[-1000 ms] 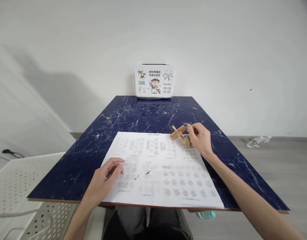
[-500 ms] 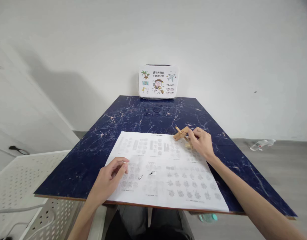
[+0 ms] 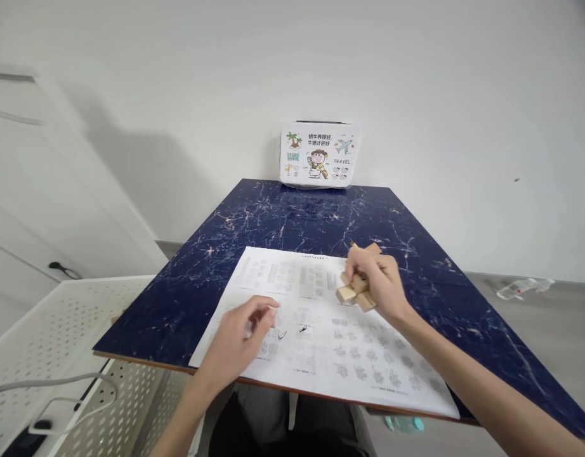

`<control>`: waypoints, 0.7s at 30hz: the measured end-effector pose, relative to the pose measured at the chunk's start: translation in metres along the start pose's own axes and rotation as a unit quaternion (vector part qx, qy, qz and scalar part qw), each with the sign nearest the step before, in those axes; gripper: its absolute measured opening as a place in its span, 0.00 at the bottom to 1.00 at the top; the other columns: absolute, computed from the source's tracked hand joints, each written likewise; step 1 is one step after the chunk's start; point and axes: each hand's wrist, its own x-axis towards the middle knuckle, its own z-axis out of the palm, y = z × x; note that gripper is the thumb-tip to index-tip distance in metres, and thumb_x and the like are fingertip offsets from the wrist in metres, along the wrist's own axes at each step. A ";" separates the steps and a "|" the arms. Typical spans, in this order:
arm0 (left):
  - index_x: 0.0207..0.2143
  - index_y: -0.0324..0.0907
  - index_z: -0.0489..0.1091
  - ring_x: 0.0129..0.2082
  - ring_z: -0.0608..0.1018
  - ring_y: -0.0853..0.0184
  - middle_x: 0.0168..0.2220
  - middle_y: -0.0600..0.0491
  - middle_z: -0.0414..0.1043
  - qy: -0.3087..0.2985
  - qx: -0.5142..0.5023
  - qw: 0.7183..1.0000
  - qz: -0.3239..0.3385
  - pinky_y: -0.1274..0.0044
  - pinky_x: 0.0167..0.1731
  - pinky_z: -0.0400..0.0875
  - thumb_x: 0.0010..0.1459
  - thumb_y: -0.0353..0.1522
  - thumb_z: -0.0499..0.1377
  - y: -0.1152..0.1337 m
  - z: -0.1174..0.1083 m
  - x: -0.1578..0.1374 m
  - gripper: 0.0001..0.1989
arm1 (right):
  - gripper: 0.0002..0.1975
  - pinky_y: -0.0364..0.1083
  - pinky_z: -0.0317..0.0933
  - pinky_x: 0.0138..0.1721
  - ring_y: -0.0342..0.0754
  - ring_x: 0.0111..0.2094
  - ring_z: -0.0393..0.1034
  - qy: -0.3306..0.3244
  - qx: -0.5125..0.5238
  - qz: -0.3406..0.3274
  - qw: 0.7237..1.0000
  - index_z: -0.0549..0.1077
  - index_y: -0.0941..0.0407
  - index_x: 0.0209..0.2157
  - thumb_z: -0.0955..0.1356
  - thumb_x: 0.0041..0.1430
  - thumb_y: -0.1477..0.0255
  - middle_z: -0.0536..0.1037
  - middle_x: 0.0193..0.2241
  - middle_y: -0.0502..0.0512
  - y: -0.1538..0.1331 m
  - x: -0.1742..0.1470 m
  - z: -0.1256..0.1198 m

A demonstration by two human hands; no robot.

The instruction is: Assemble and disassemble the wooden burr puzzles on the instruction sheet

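My right hand (image 3: 381, 279) is closed around several light wooden puzzle blocks (image 3: 354, 289) near the right part of a printed sheet (image 3: 292, 355). Some block ends stick out beyond the fingers on both sides; my palm and fingers hide the rest, so how they join cannot be made out. Over the left part of the sheet is my left hand (image 3: 240, 333), fingers curved, with a gap between thumb and forefinger and nothing visible in it. The white sheet bears rows of small grey drawings, and two small dark marks (image 3: 302, 329) show near its middle.
A dark blue marbled table (image 3: 297, 216) carries the sheet. At its far edge a white cartoon-printed case (image 3: 320, 155) stands against the wall. A white perforated rack (image 3: 102, 298) with cables adjoins on the left. Plastic bottles (image 3: 523, 287) lie on the floor.
My right hand has come nearer with the wooden blocks, turning them and closing over them. My left hand has shifted slightly right in view, as has the whole scene.
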 end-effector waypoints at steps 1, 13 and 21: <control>0.48 0.47 0.72 0.35 0.78 0.65 0.35 0.56 0.77 -0.025 0.001 1.000 0.013 0.75 0.37 0.69 0.72 0.41 0.54 0.007 0.005 0.002 0.11 | 0.26 0.45 0.57 0.28 0.44 0.22 0.63 -0.023 0.021 0.012 0.999 0.71 0.55 0.17 0.64 0.69 0.62 0.71 0.18 0.50 -0.002 -0.001 0.011; 0.42 0.45 0.68 0.31 0.75 0.66 0.33 0.57 0.74 -0.047 0.039 0.997 0.046 0.75 0.34 0.65 0.74 0.40 0.51 0.021 0.036 0.008 0.11 | 0.23 0.44 0.57 0.28 0.45 0.25 0.62 -0.111 0.073 0.069 0.989 0.70 0.55 0.27 0.62 0.72 0.54 0.70 0.23 0.49 0.016 -0.016 0.054; 0.46 0.45 0.69 0.32 0.76 0.66 0.34 0.56 0.77 0.005 0.005 0.999 0.036 0.74 0.37 0.68 0.75 0.41 0.49 0.013 0.028 0.006 0.13 | 0.11 0.47 0.62 0.35 0.48 0.33 0.70 -0.271 -0.062 -0.044 0.960 0.71 0.54 0.43 0.64 0.74 0.60 0.78 0.36 0.54 0.031 -0.017 0.020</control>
